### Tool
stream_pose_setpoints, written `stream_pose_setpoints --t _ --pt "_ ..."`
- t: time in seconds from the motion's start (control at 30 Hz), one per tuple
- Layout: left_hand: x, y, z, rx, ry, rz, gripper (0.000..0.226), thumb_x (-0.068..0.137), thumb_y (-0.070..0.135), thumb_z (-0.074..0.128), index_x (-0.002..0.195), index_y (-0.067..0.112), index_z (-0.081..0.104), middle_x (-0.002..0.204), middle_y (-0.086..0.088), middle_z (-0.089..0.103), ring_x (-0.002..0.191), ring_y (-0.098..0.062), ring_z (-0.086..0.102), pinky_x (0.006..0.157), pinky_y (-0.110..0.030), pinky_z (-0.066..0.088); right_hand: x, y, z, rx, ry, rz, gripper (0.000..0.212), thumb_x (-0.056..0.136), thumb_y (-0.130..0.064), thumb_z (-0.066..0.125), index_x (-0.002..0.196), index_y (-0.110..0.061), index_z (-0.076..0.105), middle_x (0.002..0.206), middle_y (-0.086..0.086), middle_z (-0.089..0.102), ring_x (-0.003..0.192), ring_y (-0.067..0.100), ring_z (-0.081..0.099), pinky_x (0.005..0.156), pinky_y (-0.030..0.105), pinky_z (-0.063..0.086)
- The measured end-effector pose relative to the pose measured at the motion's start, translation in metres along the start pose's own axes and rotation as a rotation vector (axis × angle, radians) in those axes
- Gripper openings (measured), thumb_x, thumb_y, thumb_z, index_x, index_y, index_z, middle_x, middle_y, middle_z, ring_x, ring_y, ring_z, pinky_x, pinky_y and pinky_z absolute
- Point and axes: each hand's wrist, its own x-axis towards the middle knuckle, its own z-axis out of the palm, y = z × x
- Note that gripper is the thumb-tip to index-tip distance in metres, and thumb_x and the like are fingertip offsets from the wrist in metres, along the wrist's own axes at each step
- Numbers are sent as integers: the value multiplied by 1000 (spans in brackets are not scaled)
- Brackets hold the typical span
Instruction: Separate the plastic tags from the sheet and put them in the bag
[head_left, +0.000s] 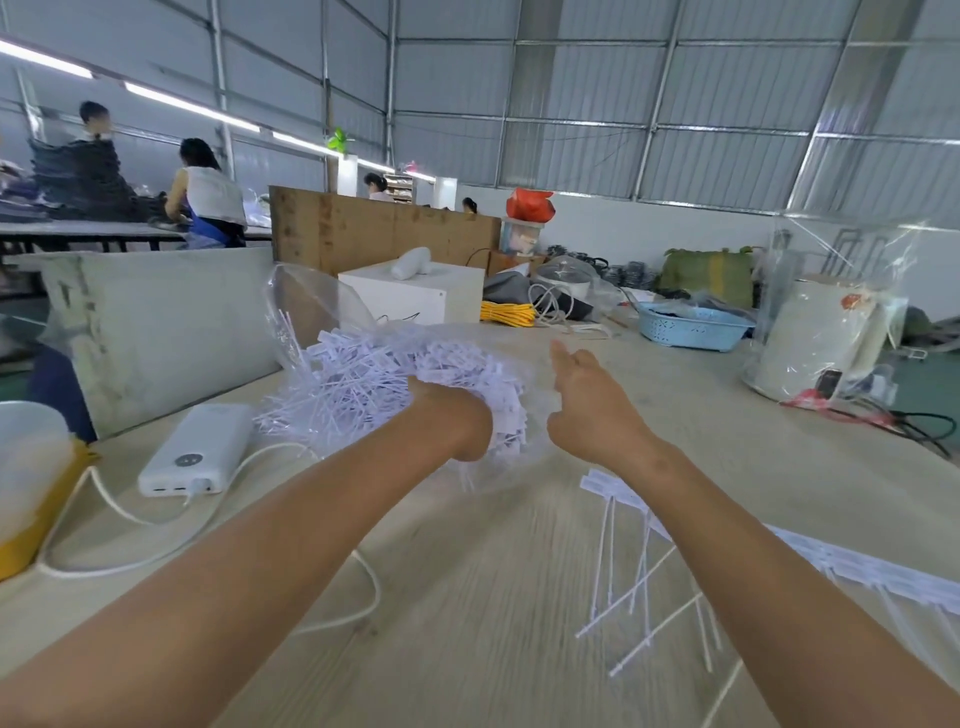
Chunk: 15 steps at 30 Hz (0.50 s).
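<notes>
beside the power bank, the left hand is buried in the bagged tags, grip unseen; the right hand is held spread nearby, likely steadying the bag.

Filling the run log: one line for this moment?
left hand: in bag of tags | right hand: open, empty | sheet: on table

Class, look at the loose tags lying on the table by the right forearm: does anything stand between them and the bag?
Nothing visible blocks the way. The loose tags lie on bare table, and the tabletop up to the bag is open. Only the person's own right hand hangs over that stretch; the left hand is at the bag's tag pile.
</notes>
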Motion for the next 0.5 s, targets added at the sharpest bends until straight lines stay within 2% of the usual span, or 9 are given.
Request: stream_pose_setpoints --t 0.07,0.13,0.17,0.23,0.3,0.37,0.43,0.5 --pt "-31 9 -15 38 79 59 36 101 26 34 133 14 45 137 -6 47 123 -28 46 93 -41 37 -13 11 -12 71 -38 -46 64 86 -11 61 144 -19 36 124 7 45 96 21 58 76 20 44" --pt "-59 22 -27 46 209 118 28 101 30 36 118 16 53 119 -4 56 108 -25 52 77 -33 35 -31 27 -25 205 -33 -52 45 87 -24 64 131 -23 54 108 0 55 71 11 60 61 13 43" --pt "-72 30 -31 39 267 159 25 100 34 37 103 18 55 105 -2 56 98 -23 53 72 -31 33 -41 38 -32 241 -13 -44 40 87 -28 65 126 -23 60 103 -2 61 65 6 59 61 13 44" --pt "-90 46 -36 -15 357 302 32 99 39 39 78 16 47 82 0 48 79 -20 49 63 -29 32 -62 67 -45 229 28 0 34 86 -30 66 119 -21 65 97 -4 68 65 -1 58 73 21 49" --pt "-92 65 -37 -156 345 523 33 98 38 43 85 12 57 88 -3 57 83 -21 53 65 -32 40 -85 101 -55 154 46 111 34 85 -34 66 116 -21 67 99 -3 69 77 0 59 83 21 44" --pt "-81 87 -32 -306 274 729 29 97 31 46 106 12 65 106 -5 66 97 -22 57 82 -36 47 -110 139 -60 53 23 282 40 85 -42 63 119 -21 65 114 1 66 99 11 61 90 22 40" --pt "-59 110 -20 -361 232 816 31 97 27 49 120 11 61 120 -7 63 108 -23 56 89 -28 42 -137 171 -59 -27 -48 445 51 87 -48 57 129 -19 57 133 4 55 121 18 51 100 26 34" --pt "-34 132 -2 -383 205 816 42 96 32 51 131 9 52 130 -10 54 116 -24 51 91 -26 38 -159 190 -51 -74 -176 516 66 87 -59 46 136 -16 48 143 6 44 130 20 42 104 26 29"
